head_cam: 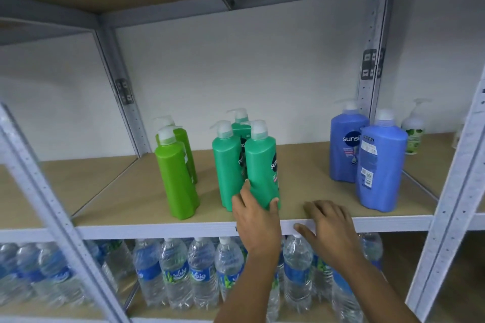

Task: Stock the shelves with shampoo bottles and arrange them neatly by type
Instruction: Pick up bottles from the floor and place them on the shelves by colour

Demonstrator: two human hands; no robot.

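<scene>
Three teal-green pump bottles stand in a cluster mid-shelf; my left hand (256,214) grips the base of the front one (262,162), thumb on its right, fingers on its left. Beside it stands a second teal bottle (227,162), with a third (240,123) behind them. Two lime-green pump bottles (175,173) stand one behind the other to the left. Two blue pump bottles (380,162) stand at the right, one showing its back label. My right hand (328,225) rests with loosely spread fingers on the shelf's front edge (157,229), holding nothing.
A white pump bottle with a green label (414,131) stands in the neighbouring bay at far right. Several packed water bottles (178,275) fill the shelf below. Grey metal uprights (456,170) frame the bay on both sides, and a shelf board hangs overhead.
</scene>
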